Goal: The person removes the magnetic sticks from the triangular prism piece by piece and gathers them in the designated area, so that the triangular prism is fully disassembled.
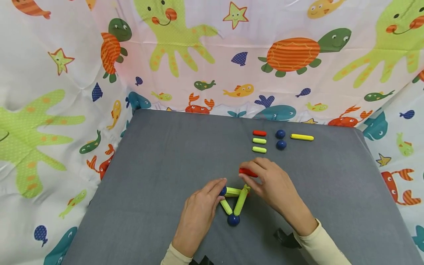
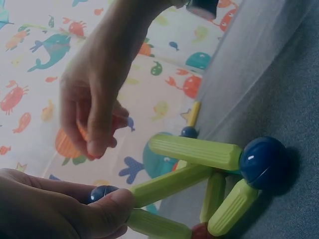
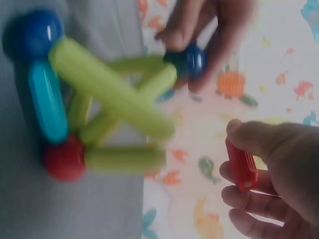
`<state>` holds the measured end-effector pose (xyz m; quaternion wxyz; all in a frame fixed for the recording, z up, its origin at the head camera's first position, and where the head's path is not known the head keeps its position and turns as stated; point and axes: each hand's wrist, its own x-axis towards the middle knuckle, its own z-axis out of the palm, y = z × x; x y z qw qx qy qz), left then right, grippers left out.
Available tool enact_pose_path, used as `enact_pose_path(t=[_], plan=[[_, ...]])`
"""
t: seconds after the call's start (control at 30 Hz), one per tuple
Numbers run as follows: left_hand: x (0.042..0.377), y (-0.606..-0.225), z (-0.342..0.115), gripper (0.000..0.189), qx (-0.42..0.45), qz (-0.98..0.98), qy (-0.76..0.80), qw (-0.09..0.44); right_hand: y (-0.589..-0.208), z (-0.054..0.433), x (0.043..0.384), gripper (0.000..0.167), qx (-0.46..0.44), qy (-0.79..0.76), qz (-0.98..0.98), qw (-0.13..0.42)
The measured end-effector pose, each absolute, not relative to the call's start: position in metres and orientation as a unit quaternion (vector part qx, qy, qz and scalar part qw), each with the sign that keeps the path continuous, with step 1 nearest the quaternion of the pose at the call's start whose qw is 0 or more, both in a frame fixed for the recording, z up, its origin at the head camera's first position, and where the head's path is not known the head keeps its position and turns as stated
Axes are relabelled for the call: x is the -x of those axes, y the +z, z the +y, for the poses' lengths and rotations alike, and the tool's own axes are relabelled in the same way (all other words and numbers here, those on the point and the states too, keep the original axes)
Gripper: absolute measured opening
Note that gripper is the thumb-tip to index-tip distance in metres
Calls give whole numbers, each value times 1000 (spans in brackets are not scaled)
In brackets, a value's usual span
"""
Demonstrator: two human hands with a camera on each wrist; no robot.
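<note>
Pinched between thumb and fingers, a red stick (image 1: 247, 172) is in the right hand (image 1: 271, 182), while the left hand (image 1: 200, 209) grips a blue ball (image 3: 194, 62) on a frame of green sticks (image 1: 240, 201). Sea-creature cloth (image 1: 228, 44) rises past the grey tabletop (image 1: 159, 165), sweeping from nine o'clock round to three. Taking the frame as the dial's centre, I see the left hand at nine, the right at two and its stick at one, apart from the frame. At the frame's base, a turquoise stick (image 3: 48, 102) joins a red ball (image 3: 65, 158) to another blue ball. Between one and two lies a yellow stick (image 1: 302, 137); nearer one o'clock, two loose blue balls (image 1: 281, 145) and three shorter sticks (image 1: 259, 141).
</note>
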<state>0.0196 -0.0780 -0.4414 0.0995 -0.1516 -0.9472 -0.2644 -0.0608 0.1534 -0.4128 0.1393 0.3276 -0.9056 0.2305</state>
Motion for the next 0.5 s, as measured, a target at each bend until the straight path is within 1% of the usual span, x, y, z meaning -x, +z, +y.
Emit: enact_pose_path(t=[0.27,0.5], plan=[[-19,-443,-78,53,155,-945,-268,106,-429,177,93,31,-268,223,-930,116],[-19,-443,-79,53,154,-944,-272,107,-455,187,108,29,-260,212,-936,106]])
